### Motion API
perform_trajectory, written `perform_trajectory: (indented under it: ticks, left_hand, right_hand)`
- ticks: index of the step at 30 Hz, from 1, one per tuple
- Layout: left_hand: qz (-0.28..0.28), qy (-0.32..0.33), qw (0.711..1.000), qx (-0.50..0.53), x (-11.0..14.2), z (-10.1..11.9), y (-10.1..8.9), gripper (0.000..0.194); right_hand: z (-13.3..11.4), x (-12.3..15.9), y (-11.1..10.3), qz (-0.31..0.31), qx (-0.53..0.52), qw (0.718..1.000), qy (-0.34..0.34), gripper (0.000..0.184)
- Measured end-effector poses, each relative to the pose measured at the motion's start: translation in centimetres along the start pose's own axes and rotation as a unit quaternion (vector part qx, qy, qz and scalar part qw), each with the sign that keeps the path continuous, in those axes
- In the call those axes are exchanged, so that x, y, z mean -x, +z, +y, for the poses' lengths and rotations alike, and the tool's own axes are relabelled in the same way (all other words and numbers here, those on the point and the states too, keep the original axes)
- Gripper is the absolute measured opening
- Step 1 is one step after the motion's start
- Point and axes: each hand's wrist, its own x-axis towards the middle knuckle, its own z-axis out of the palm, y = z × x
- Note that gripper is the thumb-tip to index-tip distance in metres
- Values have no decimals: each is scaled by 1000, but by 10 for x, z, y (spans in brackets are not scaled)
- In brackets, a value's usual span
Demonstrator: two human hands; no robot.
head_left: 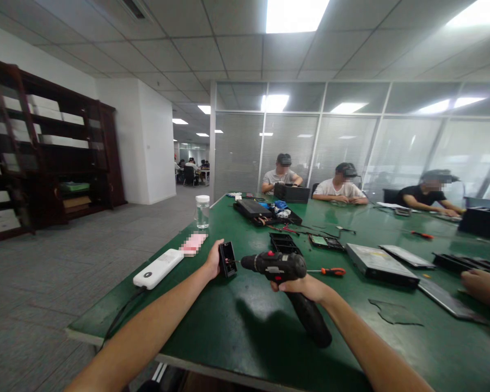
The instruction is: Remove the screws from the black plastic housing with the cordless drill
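My left hand point(213, 261) grips a small black electronic part point(227, 259) and holds it upright above the green table point(228, 326). My right hand point(306, 287) is wrapped round the handle of a black electric screwdriver point(288, 283). The tool's nose points left at the part, almost touching it. Both forearms reach in from the bottom edge.
A white power bank point(158, 268) with a cable and a pink item lie left of my hands. A water bottle point(202, 211), a red-handled screwdriver point(330, 271), a disc drive point(381, 265) and dismantled parts lie further out. Three people sit at the far side; another person's hand point(484, 286) rests at the right.
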Motion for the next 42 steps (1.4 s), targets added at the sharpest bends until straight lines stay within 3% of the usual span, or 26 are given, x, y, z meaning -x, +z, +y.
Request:
perform_trajectory:
  ticks: [5, 19, 29, 42]
  left_hand:
    - [-2, 4, 1000, 3, -2, -1, -2, 36]
    - [1, 2, 1000, -1, 1, 0, 0, 36]
    - [5, 5, 1000, 7, 2, 0, 1, 36]
    - [4, 10, 1000, 11, 1, -2, 0, 35]
  right_hand:
    - [-4, -1, 2, -14, -7, 1000, -1, 24]
    - [-12, 6, 5, 26, 33, 999, 0, 21]
    - [4, 3, -2, 29, 69, 997, -5, 23]
    - [-5, 2, 1, -5, 63, 998, -3, 22]
